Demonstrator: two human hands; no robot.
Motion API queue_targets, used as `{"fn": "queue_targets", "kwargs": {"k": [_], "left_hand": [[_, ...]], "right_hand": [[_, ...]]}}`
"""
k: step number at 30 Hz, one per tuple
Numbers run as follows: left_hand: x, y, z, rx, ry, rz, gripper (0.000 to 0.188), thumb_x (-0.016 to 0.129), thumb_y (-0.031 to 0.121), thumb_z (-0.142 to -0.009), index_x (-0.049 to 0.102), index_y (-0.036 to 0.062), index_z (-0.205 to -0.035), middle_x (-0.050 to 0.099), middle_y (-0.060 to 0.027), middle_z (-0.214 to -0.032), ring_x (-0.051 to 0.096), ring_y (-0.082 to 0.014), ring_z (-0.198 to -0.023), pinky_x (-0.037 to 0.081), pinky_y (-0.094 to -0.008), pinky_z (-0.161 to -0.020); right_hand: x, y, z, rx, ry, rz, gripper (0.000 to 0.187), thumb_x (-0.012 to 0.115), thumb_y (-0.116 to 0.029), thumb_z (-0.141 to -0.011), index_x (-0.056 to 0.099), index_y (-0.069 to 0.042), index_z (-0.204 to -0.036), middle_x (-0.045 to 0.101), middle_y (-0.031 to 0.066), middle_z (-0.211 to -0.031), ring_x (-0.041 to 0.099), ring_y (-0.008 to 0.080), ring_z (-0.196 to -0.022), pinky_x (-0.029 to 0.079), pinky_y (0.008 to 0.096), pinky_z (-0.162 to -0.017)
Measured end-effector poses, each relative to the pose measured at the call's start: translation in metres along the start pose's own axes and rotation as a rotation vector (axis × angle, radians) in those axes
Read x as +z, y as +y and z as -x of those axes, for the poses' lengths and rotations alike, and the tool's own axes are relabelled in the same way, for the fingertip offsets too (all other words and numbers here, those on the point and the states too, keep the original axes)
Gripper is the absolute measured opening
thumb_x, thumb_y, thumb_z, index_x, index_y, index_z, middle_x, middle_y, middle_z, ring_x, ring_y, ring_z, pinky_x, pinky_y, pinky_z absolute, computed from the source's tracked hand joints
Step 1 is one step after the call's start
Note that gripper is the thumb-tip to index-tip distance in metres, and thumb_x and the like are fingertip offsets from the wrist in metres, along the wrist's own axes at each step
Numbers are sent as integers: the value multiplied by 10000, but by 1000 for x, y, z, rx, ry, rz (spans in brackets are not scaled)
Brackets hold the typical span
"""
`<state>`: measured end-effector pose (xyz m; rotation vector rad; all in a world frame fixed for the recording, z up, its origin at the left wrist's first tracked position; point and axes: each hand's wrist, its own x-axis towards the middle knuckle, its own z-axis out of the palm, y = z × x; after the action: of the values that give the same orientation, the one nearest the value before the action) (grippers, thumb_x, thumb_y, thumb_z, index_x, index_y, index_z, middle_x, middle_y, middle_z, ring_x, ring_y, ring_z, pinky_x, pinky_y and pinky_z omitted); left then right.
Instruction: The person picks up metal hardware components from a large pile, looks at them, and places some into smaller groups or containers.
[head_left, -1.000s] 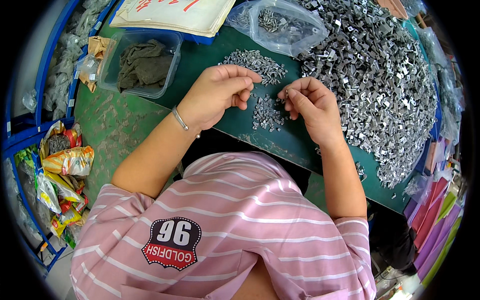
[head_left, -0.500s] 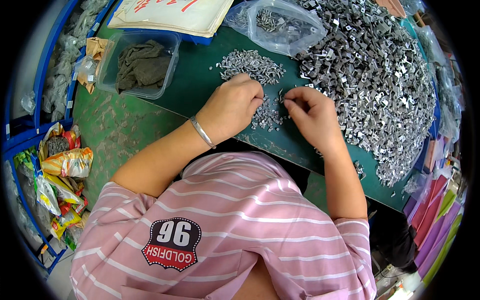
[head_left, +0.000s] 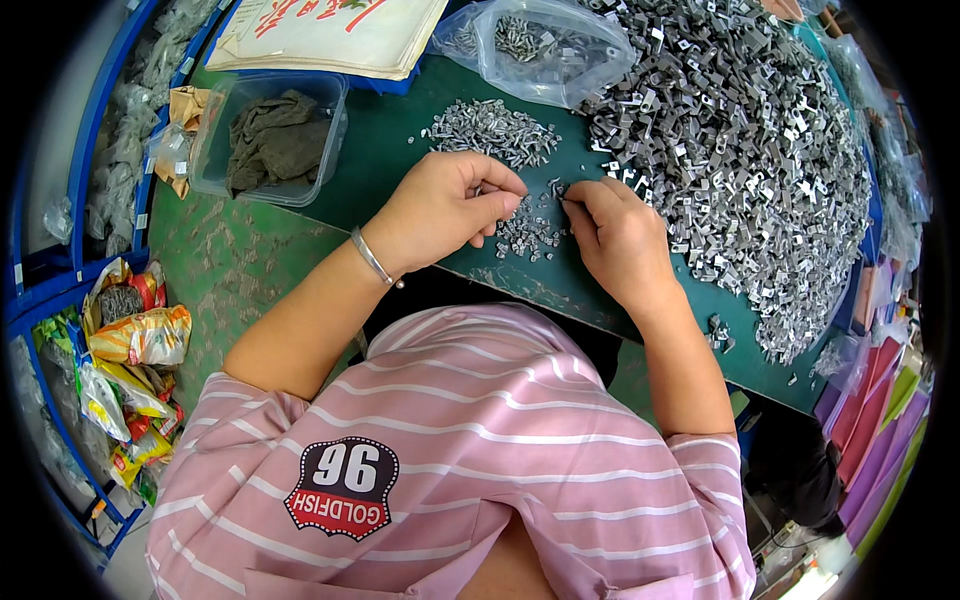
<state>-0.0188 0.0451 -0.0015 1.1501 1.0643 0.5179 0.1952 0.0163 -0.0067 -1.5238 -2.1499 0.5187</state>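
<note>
My left hand point(head_left: 445, 208), with a silver bangle on its wrist, is closed in a pinch above the green table. Whatever lies between its fingertips is too small to make out. Just across from it, my right hand point(head_left: 622, 240) is also pinched, with a small dark metal piece point(head_left: 557, 187) at its fingertips. Between and below the hands lies a loose scatter of small metal parts point(head_left: 528, 236). Beyond the left hand is a heap of small silvery metal parts point(head_left: 495, 133). To the right of my right hand spreads a large pile of bent metal clips with holes point(head_left: 745, 150).
A clear plastic bag point(head_left: 555, 50) of metal parts lies at the back. At left stand a clear tub point(head_left: 335, 150) holding a dark cloth point(head_left: 280, 140) and a stack of papers point(head_left: 330, 35). Blue shelving point(head_left: 85, 130) lines the left side. A few loose clips point(head_left: 719, 335) lie near the table's front edge.
My left hand has shifted left and turned, so its thumb and finger pinch now shows. The right hand stays pinched in nearly the same place. The view has shifted slightly.
</note>
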Motion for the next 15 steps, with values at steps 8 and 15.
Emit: {"fn": "queue_targets", "kwargs": {"k": [8,15], "left_hand": [[-1,3,-8,23,-29,33,111,638,83,-888,606,-9,-943,618,-19,-765,586,-69,-643,481,-202,-517],[25,1,-40,495,158,-540,91,629,36,-833,625,-10,-911,627,-119,-797,636,-246,-710,513,-329,-623]], "right_hand": [[-19,23,2,508,-136,-1563,61,573,-71,-888,590,-13,-892,648,104,-799,555,128,-583,424,231,-483],[-19,12,-1,458,-87,-1083,88,627,-78,-858,633,-1,-900,607,42,-724,470,58,-548,378,208,-478]]}}
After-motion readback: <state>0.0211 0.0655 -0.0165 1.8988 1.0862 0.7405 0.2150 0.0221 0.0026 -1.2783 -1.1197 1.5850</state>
